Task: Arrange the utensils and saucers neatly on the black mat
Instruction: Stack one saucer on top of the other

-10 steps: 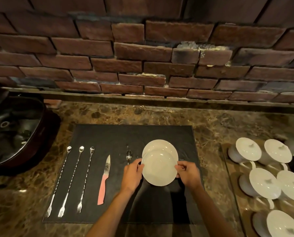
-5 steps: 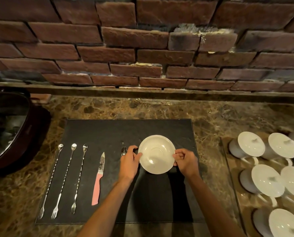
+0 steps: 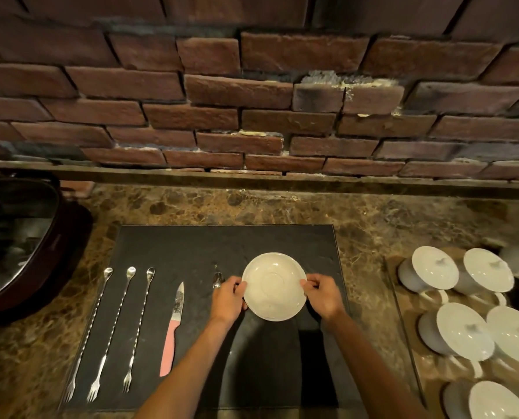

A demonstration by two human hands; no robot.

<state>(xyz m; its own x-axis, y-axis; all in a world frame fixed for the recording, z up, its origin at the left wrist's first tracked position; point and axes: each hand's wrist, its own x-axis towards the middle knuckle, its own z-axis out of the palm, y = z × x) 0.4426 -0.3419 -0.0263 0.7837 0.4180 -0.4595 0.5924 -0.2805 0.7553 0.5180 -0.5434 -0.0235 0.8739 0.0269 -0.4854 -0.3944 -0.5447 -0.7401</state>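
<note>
The saucer (image 3: 274, 286) sits on the right half of the black mat (image 3: 191, 246), held by its rim on both sides; the left hand (image 3: 228, 300) pinches the left edge, the right hand (image 3: 323, 294) the right edge, fingers curled narrow around the lip. Whether a second saucer lies under it cannot be told from this view.

It looks like glazed white ceramic; stiff, light enough for one hand, slick on the glaze and likely to chip if dropped on the stone counter (image 3: 370, 225); the rim is the sensible place to grip, two opposite points as now, and it should go down flat rather than on an edge.

Just left of the left hand a teaspoon (image 3: 218, 279) shows only its bowl, the rest hidden by the hand; further left lie a pink-handled knife (image 3: 172, 331) and three long forks (image 3: 110, 331), parallel and evenly spaced.

As for containers: a dark sink (image 3: 13, 237) at the left holds nothing clearly readable, only reflections; on the right, lidded white cups (image 3: 460, 331) stand close together on a tray (image 3: 403, 328), their contents hidden by the lids.
</note>
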